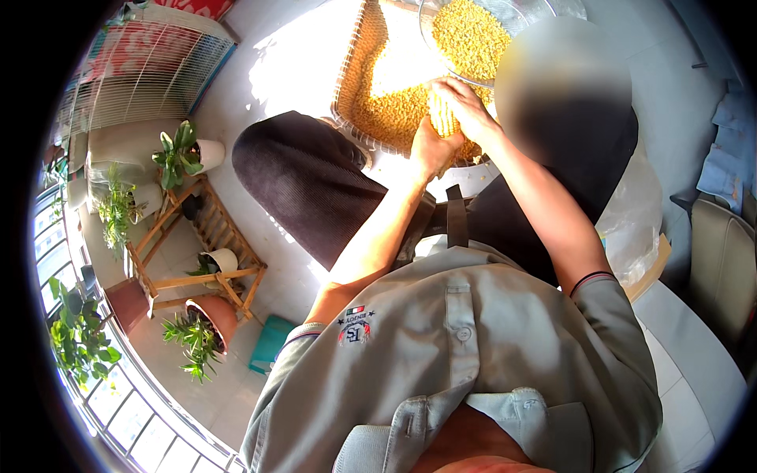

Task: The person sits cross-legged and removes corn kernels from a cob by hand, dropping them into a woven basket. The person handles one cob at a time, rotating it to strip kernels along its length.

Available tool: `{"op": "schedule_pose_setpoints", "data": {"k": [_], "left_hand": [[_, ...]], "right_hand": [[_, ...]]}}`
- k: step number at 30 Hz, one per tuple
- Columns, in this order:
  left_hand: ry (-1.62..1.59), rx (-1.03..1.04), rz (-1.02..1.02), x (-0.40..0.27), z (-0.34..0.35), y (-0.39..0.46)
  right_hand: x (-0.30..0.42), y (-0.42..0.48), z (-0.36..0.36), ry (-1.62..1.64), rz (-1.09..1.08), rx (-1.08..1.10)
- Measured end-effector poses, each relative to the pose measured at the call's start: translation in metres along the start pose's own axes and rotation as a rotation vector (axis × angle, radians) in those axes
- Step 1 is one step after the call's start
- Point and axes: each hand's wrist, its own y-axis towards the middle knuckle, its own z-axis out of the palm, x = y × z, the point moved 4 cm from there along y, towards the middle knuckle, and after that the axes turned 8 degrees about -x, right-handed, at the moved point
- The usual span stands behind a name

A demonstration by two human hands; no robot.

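Observation:
My left hand (436,149) grips the near end of a yellow corn cob (442,118), which points away from me between my knees. The fingers of my right hand (468,112) lie over the far end and right side of the same cob. Below both hands is a woven basket (344,88) with loose corn kernels (390,127) spread inside it. Just beyond my right hand, a round, see-through bowl or sieve with a thin rim (421,26) holds a heap of kernels (470,41). Strong sunlight washes out part of the basket.
My knees (301,177) flank the basket. Leftward stand a wooden rack (207,278), potted plants (216,322) and a wire cage (142,71). A clear plastic bag (636,219) and a chair (718,260) are to the right. A blurred patch hides an area beside my right knee.

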Motion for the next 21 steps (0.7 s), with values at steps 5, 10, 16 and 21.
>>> {"op": "schedule_pose_setpoints", "data": {"k": [5,10,16,21], "left_hand": [[-0.051,-0.064,0.029,0.025,-0.004,0.01],[-0.165,0.117,-0.099,0.002,-0.002,-0.002],[-0.022,-0.012,0.021,0.009,0.0,0.003],[0.006,-0.039,-0.011,0.002,0.0,0.0]], "right_hand": [[-0.003,-0.001,0.004,0.148,0.054,0.035],[-0.005,0.005,-0.004,0.165,0.07,0.124],[-0.007,0.001,-0.001,0.201,0.085,0.076],[-0.006,0.003,-0.001,0.241,0.088,0.065]]}}
